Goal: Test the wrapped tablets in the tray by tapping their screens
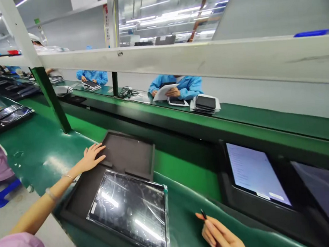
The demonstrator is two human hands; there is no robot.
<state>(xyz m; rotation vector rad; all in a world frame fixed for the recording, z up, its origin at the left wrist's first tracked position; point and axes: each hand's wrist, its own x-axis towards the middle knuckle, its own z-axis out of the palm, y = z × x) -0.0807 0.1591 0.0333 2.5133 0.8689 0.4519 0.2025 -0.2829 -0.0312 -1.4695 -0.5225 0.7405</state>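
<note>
Bright, even light falls from long ceiling tube lights point(154, 17) at the far side. They glare in white streaks off the plastic-wrapped tablet point(129, 210) on the near bench point(38, 147). Shadows are soft and faint. The wide lens bends the white rail point(205, 59) and stretches the edges; the far workers look slightly soft.

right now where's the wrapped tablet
In the head view the film-wrapped tablet lies lower centre-left on the near end of the dark tray, just below the left hand resting on that tray and left of the right hand holding a dark stick.
</note>
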